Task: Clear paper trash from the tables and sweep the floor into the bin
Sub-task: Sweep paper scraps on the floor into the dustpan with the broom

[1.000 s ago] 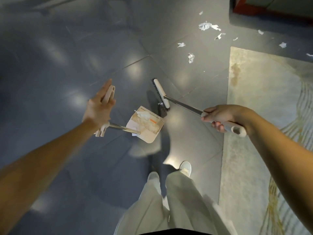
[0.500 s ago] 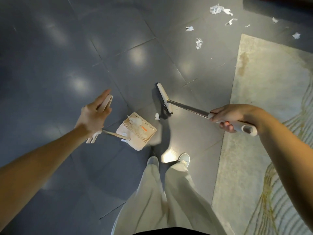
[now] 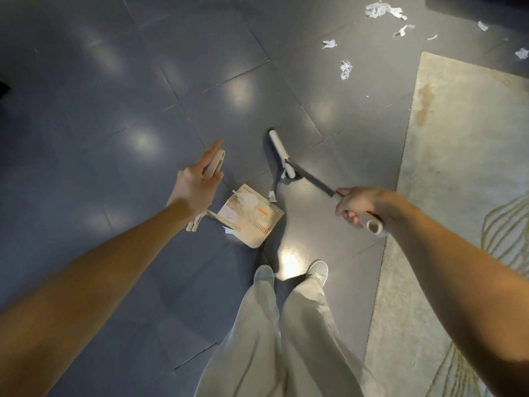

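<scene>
1. The left hand [image 3: 197,183] is holding the dustpan [image 3: 253,224] by its handle, fingers curling around it
2. The right hand [image 3: 357,206] is gripping the broom [image 3: 282,153] handle, fingers wrapping it
3. Paper scraps [image 3: 249,200] are lying inside the dustpan

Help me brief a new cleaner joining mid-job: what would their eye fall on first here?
Most likely the pale dustpan at the centre, already holding crumpled paper, with the white-headed broom just beyond it and a small scrap between them. Next come the torn paper scraps scattered on the dark floor at the top right, near the corner of a light rug.
</scene>
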Demonstrator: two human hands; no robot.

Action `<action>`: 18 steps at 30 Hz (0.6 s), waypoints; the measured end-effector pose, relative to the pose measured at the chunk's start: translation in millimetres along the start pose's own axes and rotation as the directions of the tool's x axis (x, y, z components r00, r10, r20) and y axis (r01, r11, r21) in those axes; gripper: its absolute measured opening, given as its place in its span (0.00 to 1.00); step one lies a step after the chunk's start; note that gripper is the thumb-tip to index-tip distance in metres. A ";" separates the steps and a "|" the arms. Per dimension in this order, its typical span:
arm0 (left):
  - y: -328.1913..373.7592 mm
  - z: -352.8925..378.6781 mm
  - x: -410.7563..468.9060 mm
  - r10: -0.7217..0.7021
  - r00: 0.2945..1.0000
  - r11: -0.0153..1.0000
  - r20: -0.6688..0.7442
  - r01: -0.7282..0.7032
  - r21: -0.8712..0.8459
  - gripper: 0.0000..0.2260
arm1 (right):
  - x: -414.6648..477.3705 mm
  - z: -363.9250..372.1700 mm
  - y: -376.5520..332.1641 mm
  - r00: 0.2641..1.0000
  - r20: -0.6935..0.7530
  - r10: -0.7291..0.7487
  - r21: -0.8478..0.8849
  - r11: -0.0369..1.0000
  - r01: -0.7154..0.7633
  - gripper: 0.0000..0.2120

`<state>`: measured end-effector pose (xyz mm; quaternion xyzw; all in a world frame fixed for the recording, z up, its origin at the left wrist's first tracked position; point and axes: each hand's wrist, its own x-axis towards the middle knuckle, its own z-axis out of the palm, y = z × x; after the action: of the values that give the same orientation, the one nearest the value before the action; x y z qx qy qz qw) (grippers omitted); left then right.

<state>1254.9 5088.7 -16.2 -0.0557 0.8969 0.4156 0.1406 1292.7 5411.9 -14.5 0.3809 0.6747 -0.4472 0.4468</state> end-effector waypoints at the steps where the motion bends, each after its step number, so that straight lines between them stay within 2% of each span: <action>1: 2.0 2.2 3.0 0.005 1.000 1.000 -0.002 -0.005 -0.005 0.24 | -3.1 5.5 3.5 1.000 0.024 0.016 -0.012 1.000 -0.015 0.25; 7: 10.3 3.8 11.6 -0.007 1.000 1.000 -0.022 0.007 -0.002 0.24 | -35.3 34.5 19.0 0.977 0.191 0.097 -0.059 0.994 -0.088 0.25; 10: 16.6 5.5 14.2 0.020 1.000 0.999 -0.006 -0.020 0.031 0.24 | -47.5 36.5 20.1 0.976 0.196 0.096 0.000 0.995 -0.098 0.22; 14: 26.2 9.1 25.6 0.031 0.999 0.999 -0.044 -0.032 -0.041 0.24 | -57.9 10.7 7.7 0.977 0.197 0.077 -0.015 0.997 -0.075 0.21; 18: 47.4 21.1 55.1 -0.002 0.996 0.995 -0.086 -0.007 -0.099 0.25 | -62.3 -20.2 -4.2 0.990 0.137 0.026 0.004 1.000 -0.027 0.19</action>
<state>1196.4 5136.5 -11.1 -0.0792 0.8805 0.4569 0.0985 1302.9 5422.5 49.5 0.3596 0.6362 -0.4682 0.4968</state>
